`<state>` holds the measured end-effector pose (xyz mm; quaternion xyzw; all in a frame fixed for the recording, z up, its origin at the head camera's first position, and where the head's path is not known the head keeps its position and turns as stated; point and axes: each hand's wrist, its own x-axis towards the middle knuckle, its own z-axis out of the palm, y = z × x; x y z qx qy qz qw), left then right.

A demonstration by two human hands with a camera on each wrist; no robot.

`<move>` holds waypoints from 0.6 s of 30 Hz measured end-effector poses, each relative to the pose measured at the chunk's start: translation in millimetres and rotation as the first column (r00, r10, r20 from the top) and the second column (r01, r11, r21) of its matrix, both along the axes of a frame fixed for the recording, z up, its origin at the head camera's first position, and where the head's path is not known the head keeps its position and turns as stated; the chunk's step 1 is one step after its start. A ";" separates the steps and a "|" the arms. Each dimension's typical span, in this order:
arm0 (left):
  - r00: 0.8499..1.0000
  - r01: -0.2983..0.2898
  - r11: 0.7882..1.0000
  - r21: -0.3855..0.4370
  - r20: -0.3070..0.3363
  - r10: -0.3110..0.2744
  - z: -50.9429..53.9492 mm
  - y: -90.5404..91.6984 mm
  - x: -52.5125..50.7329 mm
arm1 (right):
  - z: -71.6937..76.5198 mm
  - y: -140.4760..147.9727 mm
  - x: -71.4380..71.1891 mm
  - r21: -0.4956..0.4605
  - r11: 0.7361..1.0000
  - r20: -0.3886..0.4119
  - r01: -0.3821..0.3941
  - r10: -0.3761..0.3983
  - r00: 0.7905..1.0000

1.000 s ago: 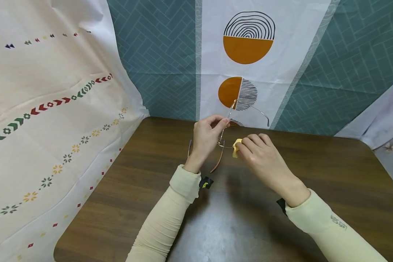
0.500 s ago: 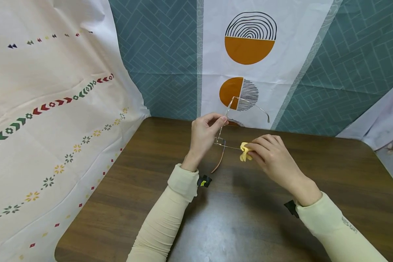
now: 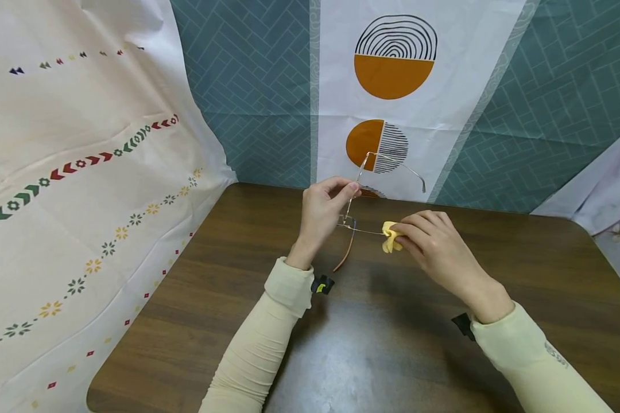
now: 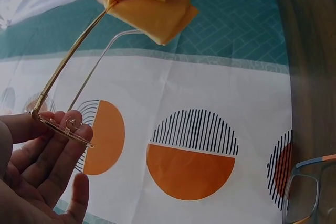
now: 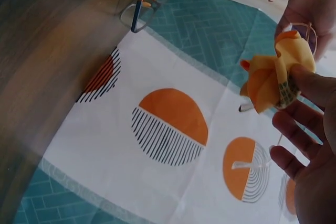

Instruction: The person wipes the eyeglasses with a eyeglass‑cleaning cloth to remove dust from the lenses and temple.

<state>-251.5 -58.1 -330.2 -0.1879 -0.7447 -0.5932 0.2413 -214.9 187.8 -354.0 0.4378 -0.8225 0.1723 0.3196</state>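
Thin gold-rimmed eyeglasses (image 3: 364, 165) are held up above the table with both temples extended. My left hand (image 3: 322, 215) pinches them at the rim between thumb and fingers. With my right hand (image 3: 436, 246) I pinch a small yellow cloth (image 3: 390, 237), which is folded around the near temple toward its tip. In the left wrist view the gold temple (image 4: 65, 61) runs from the hinge up into the cloth (image 4: 152, 11). The other temple (image 3: 413, 171) points away to the right, free of the cloth. The tip of the near temple is hidden in the cloth.
A second pair of glasses, with a blue and orange temple (image 3: 349, 252), rests on the brown wooden table (image 3: 196, 298) behind my left hand. A patterned cloth (image 3: 258, 103) hangs along the back edge, and a white embroidered cloth (image 3: 82, 201) hangs at the left.
My right hand has slid the yellow cloth rightward along the temple, away from the hinge. The left hand and the eyeglasses have shifted slightly left, then stayed nearly still.
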 end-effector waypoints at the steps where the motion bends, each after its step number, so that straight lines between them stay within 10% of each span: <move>1: 1.000 0.000 1.000 -0.002 -0.001 0.000 0.0 -0.3 -0.1 | 0.2 1.1 -0.1 -0.002 1.000 0.008 0.003 -0.003 1.000; 18: 1.000 -0.014 0.999 0.037 0.001 0.014 -0.4 -1.6 -1.0 | 7.2 20.9 5.7 -0.017 0.999 0.027 0.041 -0.041 0.999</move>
